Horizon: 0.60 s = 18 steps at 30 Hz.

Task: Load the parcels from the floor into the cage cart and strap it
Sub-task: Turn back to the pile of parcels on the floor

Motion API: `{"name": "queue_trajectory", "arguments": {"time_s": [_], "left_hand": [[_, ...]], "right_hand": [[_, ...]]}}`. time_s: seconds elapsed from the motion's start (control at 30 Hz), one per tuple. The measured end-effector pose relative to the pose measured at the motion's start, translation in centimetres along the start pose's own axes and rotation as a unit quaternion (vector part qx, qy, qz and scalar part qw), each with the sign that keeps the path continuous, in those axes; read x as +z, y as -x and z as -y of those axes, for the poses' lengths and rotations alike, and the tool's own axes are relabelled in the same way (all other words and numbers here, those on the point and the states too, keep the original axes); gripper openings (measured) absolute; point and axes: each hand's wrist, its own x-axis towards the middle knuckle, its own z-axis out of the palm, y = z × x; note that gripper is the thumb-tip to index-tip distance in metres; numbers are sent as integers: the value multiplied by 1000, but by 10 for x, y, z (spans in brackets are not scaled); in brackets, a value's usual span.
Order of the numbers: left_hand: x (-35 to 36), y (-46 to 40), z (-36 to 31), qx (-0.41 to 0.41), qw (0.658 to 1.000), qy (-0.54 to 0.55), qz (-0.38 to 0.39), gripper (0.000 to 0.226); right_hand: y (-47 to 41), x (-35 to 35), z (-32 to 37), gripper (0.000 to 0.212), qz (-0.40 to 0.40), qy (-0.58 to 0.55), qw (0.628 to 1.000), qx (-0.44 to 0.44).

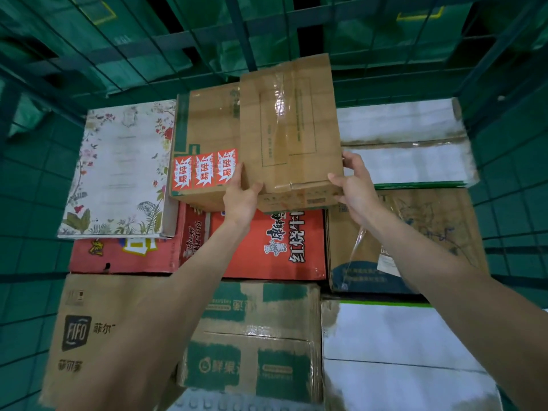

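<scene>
Both hands are holding a plain brown cardboard box sealed with clear tape (289, 126) at its near end, above the parcels stacked inside the green wire-mesh cage cart (510, 179). The left hand (241, 194) is gripping the near left corner, thumb curled onto the top face, and the right hand (354, 185) is clasping the near right corner, fingers wrapping the side. The held box is overlapping a brown carton with three red-and-white fragile stickers (204, 149), just to its left. A white floral-printed flat box (118, 170) is lying further left, a red printed noodle carton (267, 244) is sitting beneath the arms, and white-topped cartons (403, 143) are lying to the right.
</scene>
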Motion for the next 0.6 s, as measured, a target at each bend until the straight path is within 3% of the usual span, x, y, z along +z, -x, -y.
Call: {"name": "queue_trajectory", "arguments": {"time_s": [0.23,0.4,0.6], "left_hand": [[4,-5,-9,40,998,-51,-6,73],[8,-7,-18,22,1000,-9,-2,77],[29,7,-41,82,997,-16,1,70]], "right_hand": [[-11,1,0,51,8,-5,1000,-11],[-14,-7,6,51,3,-50,999,-1],[-24,-43,5,51,9,-122,992,17]]}}
